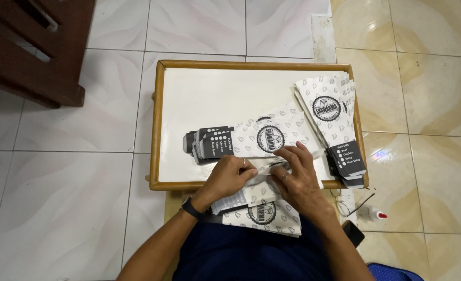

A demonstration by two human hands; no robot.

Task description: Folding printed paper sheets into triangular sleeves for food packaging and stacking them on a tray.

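Observation:
My left hand (229, 177) and my right hand (299, 174) meet over a white printed paper wrapper (264, 179) at the near edge of the tray table (158, 130), fingers pinching and pressing its fold. A fanned pile of the same flat wrappers (256, 138), white with a round black emblem and black ends, lies just beyond my hands. A second stack of wrappers (334, 117) sits along the table's right side. More wrappers (264, 214) rest on my lap. A black band is on my left wrist.
The white tray table with a wooden rim stands on a tiled floor. Dark wooden furniture (30, 47) is at the top left. A small white glue bottle with a red tip (372, 212) and a dark phone (353, 232) lie on the floor at my right.

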